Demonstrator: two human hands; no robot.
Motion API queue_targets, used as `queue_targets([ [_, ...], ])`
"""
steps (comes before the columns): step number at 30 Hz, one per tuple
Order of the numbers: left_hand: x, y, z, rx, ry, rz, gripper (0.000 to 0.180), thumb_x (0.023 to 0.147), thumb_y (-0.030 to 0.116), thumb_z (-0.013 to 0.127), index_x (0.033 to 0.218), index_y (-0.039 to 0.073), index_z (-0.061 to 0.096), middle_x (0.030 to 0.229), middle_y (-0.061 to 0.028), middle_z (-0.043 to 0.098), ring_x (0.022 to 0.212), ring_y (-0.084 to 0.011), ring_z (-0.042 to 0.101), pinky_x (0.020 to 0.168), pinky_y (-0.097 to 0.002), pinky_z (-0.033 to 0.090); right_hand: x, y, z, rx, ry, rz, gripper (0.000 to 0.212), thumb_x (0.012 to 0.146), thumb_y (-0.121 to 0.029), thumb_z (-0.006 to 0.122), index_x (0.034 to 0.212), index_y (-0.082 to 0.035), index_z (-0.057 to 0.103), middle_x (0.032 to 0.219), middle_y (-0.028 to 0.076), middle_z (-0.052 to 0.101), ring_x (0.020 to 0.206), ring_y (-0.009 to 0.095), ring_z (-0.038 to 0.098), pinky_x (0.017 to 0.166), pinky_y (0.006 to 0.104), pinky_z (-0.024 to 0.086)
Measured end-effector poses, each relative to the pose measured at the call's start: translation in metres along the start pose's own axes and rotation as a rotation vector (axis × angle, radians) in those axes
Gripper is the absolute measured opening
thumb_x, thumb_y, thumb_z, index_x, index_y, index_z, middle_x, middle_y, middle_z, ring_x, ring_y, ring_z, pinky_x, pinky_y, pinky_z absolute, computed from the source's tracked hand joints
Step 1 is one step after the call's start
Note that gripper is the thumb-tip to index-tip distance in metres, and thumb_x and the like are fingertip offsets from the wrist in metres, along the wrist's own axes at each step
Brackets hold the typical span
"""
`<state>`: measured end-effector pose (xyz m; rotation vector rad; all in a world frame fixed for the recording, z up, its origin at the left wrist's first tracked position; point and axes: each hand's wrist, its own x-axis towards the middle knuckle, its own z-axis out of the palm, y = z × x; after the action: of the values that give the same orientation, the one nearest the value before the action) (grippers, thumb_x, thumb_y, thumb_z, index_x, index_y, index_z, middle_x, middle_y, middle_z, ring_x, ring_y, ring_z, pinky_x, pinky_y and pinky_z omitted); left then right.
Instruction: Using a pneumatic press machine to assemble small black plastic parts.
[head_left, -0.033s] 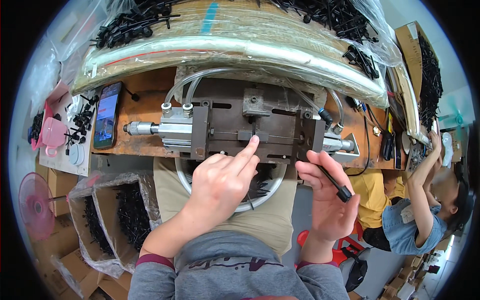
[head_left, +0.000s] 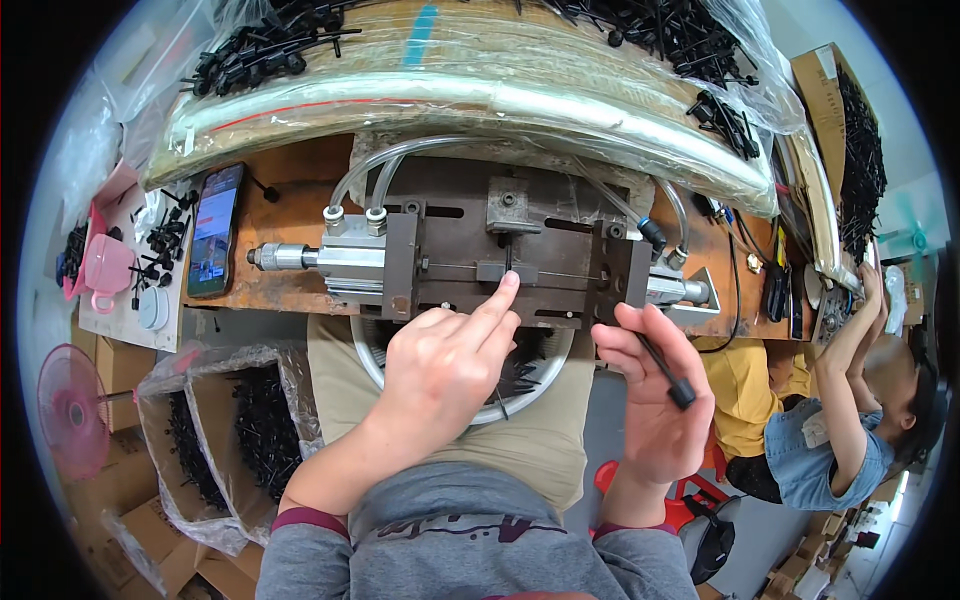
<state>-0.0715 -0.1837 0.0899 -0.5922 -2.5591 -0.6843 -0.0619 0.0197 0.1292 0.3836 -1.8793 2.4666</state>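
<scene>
A dark metal clamping fixture (head_left: pixel 560 250) with an air cylinder (head_left: pixel 355 262) on each side sits on the workbench before me. In its middle a thin black rod (head_left: pixel 508 250) stands under a small metal bracket. The index finger of my left hand (head_left: pixel 440 365) is stretched out, its tip touching the rod's near end; the other fingers are curled and the thumb is hidden. To the right, my right hand (head_left: pixel 660 420) is raised, palm up, off the bench. It holds a black knobbed rod (head_left: pixel 665 370) slantwise among its bent fingers, knob toward the palm.
Below the fixture a round bin (head_left: pixel 550 385) with black rods rests at my lap. A phone (head_left: pixel 215 230) lies left on the bench. Wrapped board (head_left: pixel 470 105) bearing black parts spans the back. A lined box (head_left: pixel 230 430) stands lower left; another person (head_left: pixel 830 430) sits right.
In my right hand the knobbed rod has tilted, its knob end shifting slightly left, and the thumb has drawn in. My left hand stays in place on the fixture.
</scene>
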Motion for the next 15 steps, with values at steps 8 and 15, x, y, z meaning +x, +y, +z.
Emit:
queue_targets([
  [8, 0.0, 0.001, -0.001, 0.014, -0.019, -0.029, 0.023, 0.07, 0.01, 0.079, 0.091, 0.005, 0.071, 0.124, -0.0085, 0.067, 0.061, -0.018, 0.064, 0.06, -0.0284, 0.051, 0.003, 0.015, -0.001, -0.727, -0.156, -0.456, 0.04, 0.063, 0.0, 0.086, 0.098, 0.003, 0.069, 0.114, 0.023, 0.066, 0.097, 0.03, 0.071, 0.076, 0.0347, 0.059],
  [15, -0.002, -0.002, 0.0, -0.028, 0.003, -0.016, 0.022, 0.07, 0.011, 0.079, 0.09, 0.004, 0.071, 0.123, -0.0085, 0.068, 0.059, -0.0179, 0.062, 0.057, -0.0284, 0.05, 0.006, 0.024, 0.006, -0.96, -0.215, -0.595, 0.028, 0.065, -0.001, 0.083, 0.089, 0.003, 0.07, 0.112, 0.02, 0.068, 0.095, 0.033, 0.07, 0.076, 0.0359, 0.059],
])
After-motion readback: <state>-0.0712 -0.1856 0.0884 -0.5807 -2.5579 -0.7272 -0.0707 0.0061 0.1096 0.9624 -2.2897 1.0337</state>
